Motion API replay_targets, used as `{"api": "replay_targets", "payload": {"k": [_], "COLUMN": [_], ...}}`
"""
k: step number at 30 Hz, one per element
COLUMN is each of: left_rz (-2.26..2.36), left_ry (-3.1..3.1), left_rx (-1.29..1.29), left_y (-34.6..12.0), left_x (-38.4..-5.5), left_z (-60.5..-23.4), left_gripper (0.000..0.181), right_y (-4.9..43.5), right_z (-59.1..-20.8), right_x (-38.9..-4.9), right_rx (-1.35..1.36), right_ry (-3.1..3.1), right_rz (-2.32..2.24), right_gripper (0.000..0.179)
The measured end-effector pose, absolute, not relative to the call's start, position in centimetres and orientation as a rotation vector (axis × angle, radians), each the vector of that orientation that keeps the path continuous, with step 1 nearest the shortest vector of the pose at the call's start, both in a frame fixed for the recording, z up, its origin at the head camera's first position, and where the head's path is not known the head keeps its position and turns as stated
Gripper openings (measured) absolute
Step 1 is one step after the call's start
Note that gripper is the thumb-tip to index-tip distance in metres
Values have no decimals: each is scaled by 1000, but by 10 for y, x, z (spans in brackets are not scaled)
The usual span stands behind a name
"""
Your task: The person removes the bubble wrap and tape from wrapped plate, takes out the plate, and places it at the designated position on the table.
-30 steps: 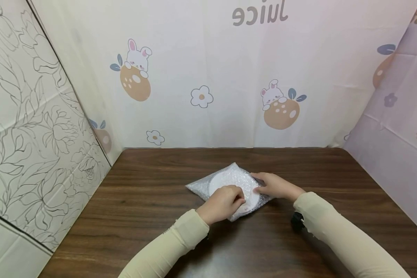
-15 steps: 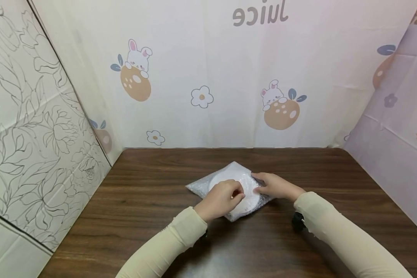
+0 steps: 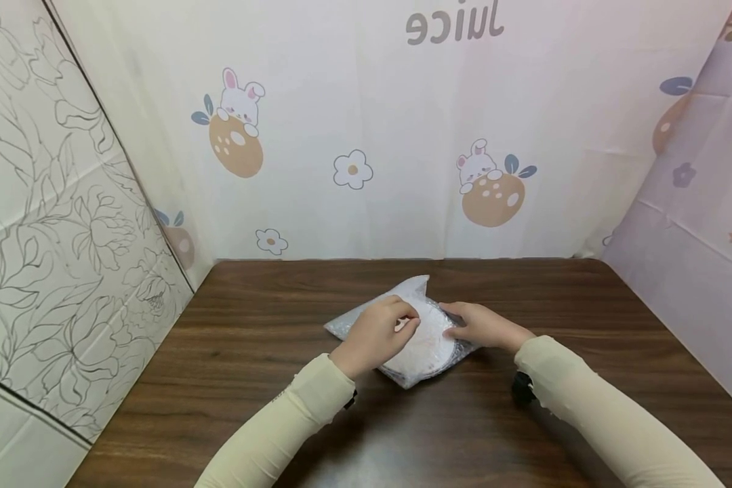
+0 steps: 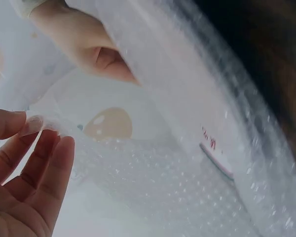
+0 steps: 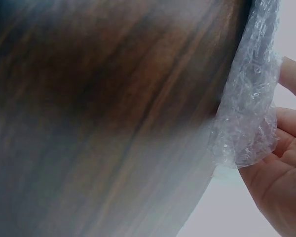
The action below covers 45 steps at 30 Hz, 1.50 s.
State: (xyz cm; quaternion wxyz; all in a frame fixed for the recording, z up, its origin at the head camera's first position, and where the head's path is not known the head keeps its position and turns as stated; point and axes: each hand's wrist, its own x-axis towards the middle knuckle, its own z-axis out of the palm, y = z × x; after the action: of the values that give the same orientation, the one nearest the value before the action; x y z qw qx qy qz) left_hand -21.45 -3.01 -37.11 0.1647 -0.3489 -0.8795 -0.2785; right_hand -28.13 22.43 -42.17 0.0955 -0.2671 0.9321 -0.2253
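A round white disc [image 3: 430, 346], flat like a plate, lies in bubble wrap [image 3: 352, 321] on the wooden table. My left hand [image 3: 375, 335] is over its left part, thumb and fingertips together. In the left wrist view, those fingertips [image 4: 64, 148] pinch a thin clear edge of the bubble wrap [image 4: 187, 197], and small red print shows on the disc [image 4: 187, 98]. My right hand [image 3: 484, 327] grips the disc's right side through the wrap, thumb on top. In the right wrist view, crumpled bubble wrap [image 5: 251, 94] hangs beside the right hand [image 5: 281, 163], whose fingers are partly hidden.
The brown wooden table [image 3: 250, 305] reaches back to a white curtain [image 3: 402, 217] printed with rabbits and fruit. On the left stands a flower-patterned panel [image 3: 67, 224]. A pale purple curtain [image 3: 695, 237] hangs at the right.
My left hand has moved left and slightly back, drawing the bubble wrap with it. The wrap's back corner now stands folded up, and more of the disc shows. The right hand stays in place.
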Motion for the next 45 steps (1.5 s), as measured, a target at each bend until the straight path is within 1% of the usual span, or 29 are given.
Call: {"api": "replay_targets", "payload": {"k": [14, 23, 26, 31, 33, 35, 41, 45], "left_rz": [-822, -807, -801, -736, -715, -707, -711, -712], "left_ry": [-2398, -2328, -2310, -2301, -2298, -2293, -2318, -2344], "left_rx": [-889, -847, -839, -864, -878, -886, -828, -767], "left_y": [-44, -50, -52, -55, -55, -56, -62, -67], "left_x": [-223, -232, -236, -243, -244, -246, -257, -266], "left_z": [-355, -355, -356, -354, -354, -354, -360, -362], "left_gripper": [15, 18, 24, 42, 45, 43, 26, 25], "right_y": [223, 221, 222, 223, 223, 222, 220, 220], "right_z": [-422, -422, -423, -423, -423, -422, -420, -418], "right_x": [-283, -279, -278, -274, -273, -273, -275, -278], "right_rx": [-757, -750, -732, -730, -730, -745, -761, -757], "right_ry": [2751, 2740, 2731, 2732, 2731, 2733, 2747, 2746], "right_rz": [-665, -674, -676, -688, -690, -687, -676, -669], "right_gripper": [67, 68, 69, 68, 68, 67, 67, 67]}}
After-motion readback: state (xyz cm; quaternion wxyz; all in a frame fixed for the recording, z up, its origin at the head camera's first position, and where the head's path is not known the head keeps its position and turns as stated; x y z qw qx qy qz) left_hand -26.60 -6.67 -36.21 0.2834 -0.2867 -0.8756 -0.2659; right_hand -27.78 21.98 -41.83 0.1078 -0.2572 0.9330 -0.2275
